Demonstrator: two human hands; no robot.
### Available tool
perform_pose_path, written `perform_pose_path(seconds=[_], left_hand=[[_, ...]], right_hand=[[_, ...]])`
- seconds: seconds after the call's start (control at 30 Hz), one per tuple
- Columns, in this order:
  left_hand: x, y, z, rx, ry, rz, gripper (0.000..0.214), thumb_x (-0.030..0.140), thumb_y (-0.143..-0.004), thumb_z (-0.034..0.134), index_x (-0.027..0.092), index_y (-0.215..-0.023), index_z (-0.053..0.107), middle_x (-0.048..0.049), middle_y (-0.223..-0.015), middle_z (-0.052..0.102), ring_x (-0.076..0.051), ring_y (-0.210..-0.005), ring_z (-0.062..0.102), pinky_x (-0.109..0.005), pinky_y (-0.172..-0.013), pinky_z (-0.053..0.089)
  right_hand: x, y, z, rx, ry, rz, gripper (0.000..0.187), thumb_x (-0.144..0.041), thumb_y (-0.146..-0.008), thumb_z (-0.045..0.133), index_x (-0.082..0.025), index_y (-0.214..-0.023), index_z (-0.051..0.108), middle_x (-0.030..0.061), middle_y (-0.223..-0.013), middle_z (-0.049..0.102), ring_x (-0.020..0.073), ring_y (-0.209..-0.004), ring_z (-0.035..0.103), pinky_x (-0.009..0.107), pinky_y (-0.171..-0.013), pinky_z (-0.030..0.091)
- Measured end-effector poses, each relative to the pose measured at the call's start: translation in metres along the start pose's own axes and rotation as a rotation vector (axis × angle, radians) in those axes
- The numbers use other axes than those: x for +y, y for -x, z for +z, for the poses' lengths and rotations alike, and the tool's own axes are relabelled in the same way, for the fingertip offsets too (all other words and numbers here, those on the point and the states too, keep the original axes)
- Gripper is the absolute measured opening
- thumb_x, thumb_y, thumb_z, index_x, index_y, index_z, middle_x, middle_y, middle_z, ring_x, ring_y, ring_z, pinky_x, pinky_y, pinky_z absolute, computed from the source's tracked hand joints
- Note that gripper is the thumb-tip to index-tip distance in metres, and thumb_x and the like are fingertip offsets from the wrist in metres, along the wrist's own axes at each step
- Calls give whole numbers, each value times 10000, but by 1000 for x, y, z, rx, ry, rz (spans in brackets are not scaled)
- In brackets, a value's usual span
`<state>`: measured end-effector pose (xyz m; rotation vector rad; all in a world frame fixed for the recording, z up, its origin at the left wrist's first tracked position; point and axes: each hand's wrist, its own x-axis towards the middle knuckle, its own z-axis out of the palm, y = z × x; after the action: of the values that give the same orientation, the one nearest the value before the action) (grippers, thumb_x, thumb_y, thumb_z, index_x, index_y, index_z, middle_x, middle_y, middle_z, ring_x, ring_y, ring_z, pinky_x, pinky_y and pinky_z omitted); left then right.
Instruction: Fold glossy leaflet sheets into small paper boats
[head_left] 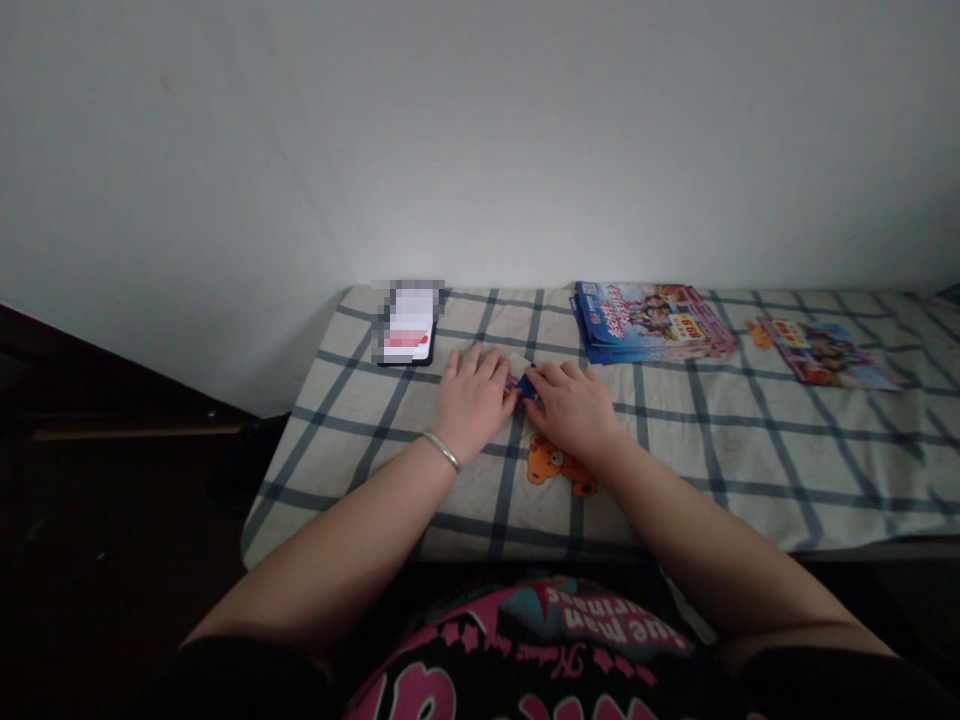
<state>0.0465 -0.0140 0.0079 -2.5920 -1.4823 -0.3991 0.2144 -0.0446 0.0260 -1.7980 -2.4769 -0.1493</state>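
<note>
Whitish wall (480, 140) fills the upper view, and against it stands a table spread with a checked tablecloth (360, 420), cream with dark blue lines. Below the near edge shows the wearer's black T-shirt (540, 650) with pink lettering.

On the cloth, right of centre near the wall, lies a stack of printed flyers (649, 325), flat and unfolded, its edges slightly uneven. Well to its right a single flyer (832, 352) lies flat by itself. As far as one can judge, none of these has been worked on.

Both hands are close together at the middle of the table. The left hand (474, 398) lies palm down with fingers spread, its thumb at the paper; the right hand (574, 400) appears to pinch the paper between thumb and forefinger. Left of them rests a smartphone (410, 325), screen lit and partly blurred out.

Between the fingertips, on the cloth, is a small piece of folded paper (528, 387), blue and pale. The folding looks under way rather than finished, though the fingers hide how many creases are made. Smallest is a silvery bangle (442, 450) around the left wrist.
</note>
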Motion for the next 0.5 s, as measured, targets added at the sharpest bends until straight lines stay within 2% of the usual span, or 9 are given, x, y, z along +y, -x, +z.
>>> perform_pose_path(seconds=[0.2, 0.37, 0.5], left_hand=[[4, 4, -7, -77, -28, -4, 416, 316, -959, 473, 119, -1306, 591, -135, -1424, 535, -302, -1294, 480, -453, -1048, 419], [13, 10, -14, -160, -53, -23, 482, 337, -950, 501, 56, -1339, 550, -185, -1440, 506, -317, -1292, 478, -443, -1027, 433], [11, 21, -18, -178, -75, 2, 485, 341, -952, 494, 88, -1365, 531, -179, -1444, 505, -313, -1289, 485, -452, -1034, 425]], right_hand=[[-1, 0, 0, 7, 1, -1, 461, -364, -940, 453, -157, -1340, 554, 121, -1266, 631, 283, -1077, 530, 392, -853, 389], [0, 1, 0, 3, 0, 0, 458, -355, -943, 442, -157, -1340, 557, 122, -1273, 625, 284, -1074, 526, 398, -858, 384], [2, 1, 1, 4, -10, -5, 463, -375, -951, 439, -167, -1349, 553, 118, -1283, 621, 283, -1089, 516, 395, -890, 373]])
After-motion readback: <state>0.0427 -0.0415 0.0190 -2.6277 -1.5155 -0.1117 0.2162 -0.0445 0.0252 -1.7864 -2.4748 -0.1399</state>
